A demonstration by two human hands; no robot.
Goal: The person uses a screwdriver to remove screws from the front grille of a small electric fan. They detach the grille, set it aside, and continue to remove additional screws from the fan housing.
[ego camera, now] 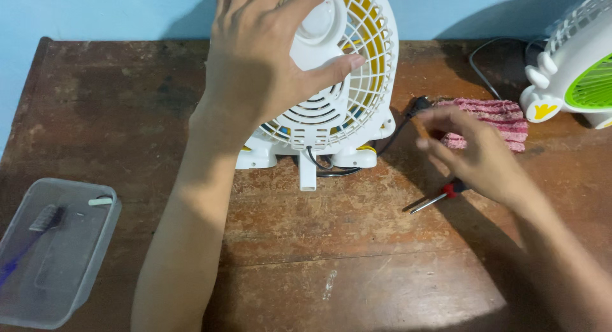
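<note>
One white-and-yellow grilled fan (pixel 357 83) stands upright, left hand (pixel 261 58) fingers grasping it.

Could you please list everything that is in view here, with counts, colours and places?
desk fan: 1, white grille with yellow inside, standing at table centre back
black cord: 1, runs from that fan to the right
second fan: 1, white and green, far right edge
cloth: 1, pink striped, right of centre
screwdriver: 1, red and black handle, metal shaft, under the right hand
plastic tub: 1, clear, lower left
toothbrush: 1, blue handle, inside the tub
table: 1, worn brown wood
left hand: on the desk fan's back
right hand: blurred, above the screwdriver
</note>
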